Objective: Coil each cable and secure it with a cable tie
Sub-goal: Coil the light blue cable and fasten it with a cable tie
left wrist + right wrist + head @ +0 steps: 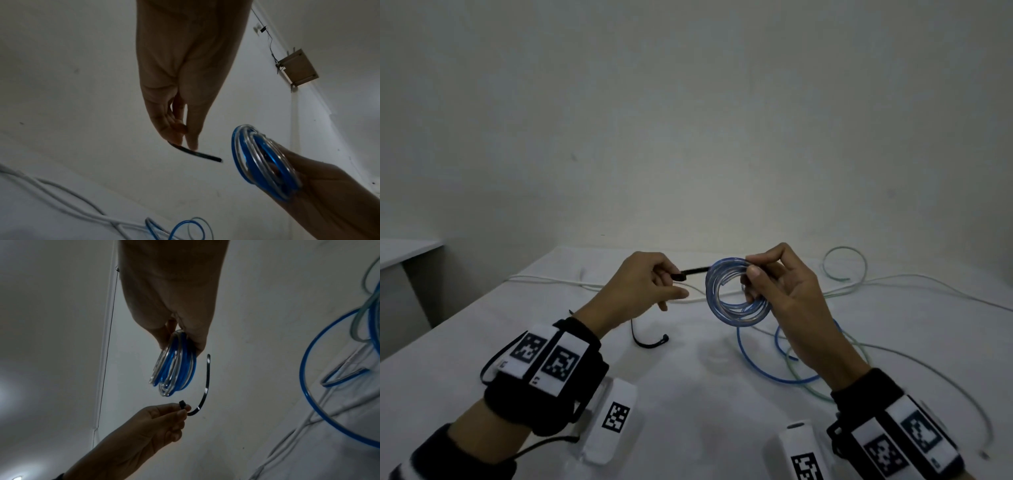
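Right hand point(787, 294) grips blue coil point(734, 294), fingers curled round it. Left hand point(640, 287), at coil's 9 o'clock, pinches black cable tie point(693, 271) above surface point(688, 394).

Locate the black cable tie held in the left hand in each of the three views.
Head: centre, black cable tie between left hand and blue coil.
Left wrist: centre, below the fingertips.
Right wrist: lower centre, curving up beside the coil.
Shared landmark: the blue coil, in the right hand.
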